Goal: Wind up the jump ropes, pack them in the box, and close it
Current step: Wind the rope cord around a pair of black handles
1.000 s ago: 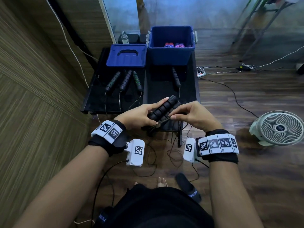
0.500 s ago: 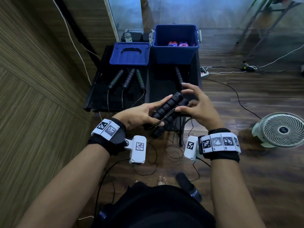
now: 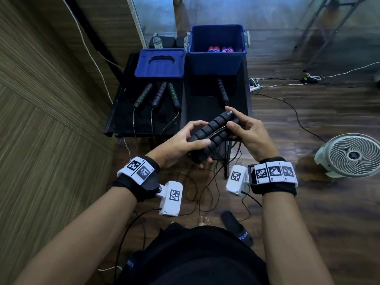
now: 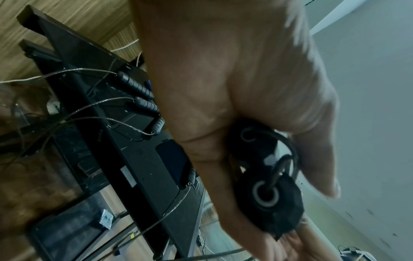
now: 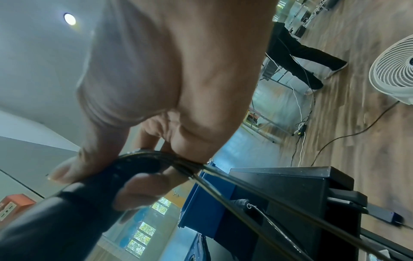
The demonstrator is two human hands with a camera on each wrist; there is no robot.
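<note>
Both hands worked in front of the counter (image 3: 144, 128). Our left hand (image 3: 181, 142) curled around the near end of the paired black handles (image 3: 213, 132), its grip closed on them; our right hand (image 3: 244, 130) pinched their far end, where the wrist view showed cord (image 5: 223, 178) passing under the fingers. Loose cord (image 3: 205, 186) hung to the floor below. Four more handles (image 3: 158, 97) lay on the counter, their cords trailing off its edge. The open blue box (image 3: 216, 60) stood at the back, its lid (image 3: 160, 63) beside it. We judged that a slack wrap could slip off the handles, and that hanging loops might tangle with the trailing cords.
</note>
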